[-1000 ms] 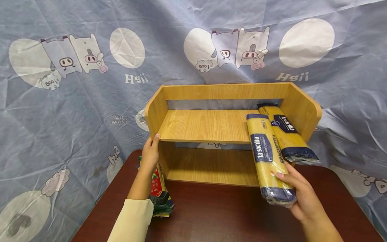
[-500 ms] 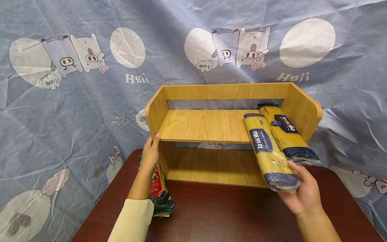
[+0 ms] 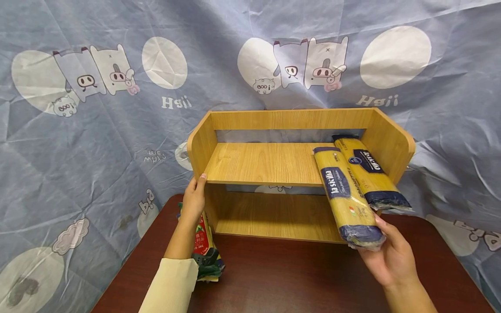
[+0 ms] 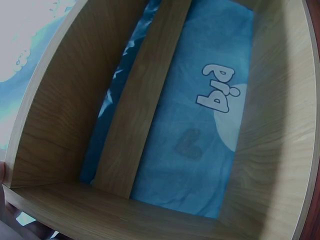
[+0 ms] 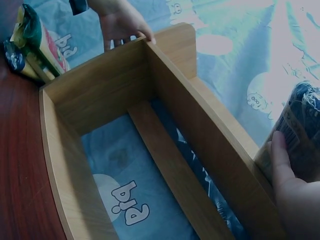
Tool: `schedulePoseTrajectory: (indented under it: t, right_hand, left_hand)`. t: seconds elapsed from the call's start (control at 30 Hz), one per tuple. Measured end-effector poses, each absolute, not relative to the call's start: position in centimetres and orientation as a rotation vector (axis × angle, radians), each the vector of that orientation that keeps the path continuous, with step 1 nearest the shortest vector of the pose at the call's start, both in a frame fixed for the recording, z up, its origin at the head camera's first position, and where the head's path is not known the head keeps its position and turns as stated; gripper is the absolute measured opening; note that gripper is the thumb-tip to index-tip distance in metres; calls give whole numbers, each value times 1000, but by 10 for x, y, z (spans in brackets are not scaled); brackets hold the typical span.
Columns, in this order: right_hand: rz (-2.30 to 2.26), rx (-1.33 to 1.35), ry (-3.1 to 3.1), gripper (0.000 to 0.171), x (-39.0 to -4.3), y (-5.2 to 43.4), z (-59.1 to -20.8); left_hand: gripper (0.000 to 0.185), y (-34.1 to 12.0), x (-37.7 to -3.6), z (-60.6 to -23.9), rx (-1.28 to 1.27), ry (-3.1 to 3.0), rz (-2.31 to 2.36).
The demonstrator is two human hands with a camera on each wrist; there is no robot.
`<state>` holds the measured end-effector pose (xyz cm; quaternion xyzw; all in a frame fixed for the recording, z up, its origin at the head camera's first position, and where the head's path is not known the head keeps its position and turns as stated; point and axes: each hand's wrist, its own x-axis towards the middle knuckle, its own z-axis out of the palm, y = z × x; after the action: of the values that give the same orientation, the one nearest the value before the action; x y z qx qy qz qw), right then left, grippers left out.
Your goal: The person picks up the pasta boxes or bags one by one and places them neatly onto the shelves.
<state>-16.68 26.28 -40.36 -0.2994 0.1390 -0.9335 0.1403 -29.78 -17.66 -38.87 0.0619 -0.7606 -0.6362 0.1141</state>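
A two-level wooden shelf [image 3: 270, 163] stands on a dark red table [image 3: 293, 282]. My left hand [image 3: 197, 187] grips its left side panel, thumb at the front edge; the right wrist view shows this hand [image 5: 120, 22] over the panel's edge. A yellow and blue spaghetti packet [image 3: 344, 191] lies slanted on the upper board, its near end sticking out past the front. My right hand [image 3: 381, 245] holds that near end [image 5: 302, 130] from below. Another spaghetti packet [image 3: 369, 171] lies beside it, against the right side panel.
Several red and green packets [image 3: 205, 248] stand on the table left of the shelf, by my left forearm. A blue cloth with cartoon pigs [image 3: 98, 108] hangs behind and drapes around the table. The lower shelf board [image 3: 274, 215] holds nothing.
My right hand has pushed the held spaghetti packet further onto the upper board, next to the other packet. My left hand has stayed on the side panel.
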Motion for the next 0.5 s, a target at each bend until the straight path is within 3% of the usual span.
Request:
schedulePoseTrajectory:
  t: [0.23,0.5]
  right_hand:
    - [-2701,-964,526,60,-160,257,-407]
    - [-2777,-864,781,58,-157,250,-403]
  left_hand:
    - [64,-178,-298,-389,174,-2230,-1869]
    - [63,-179,-299,-390,153,-2214,-1896]
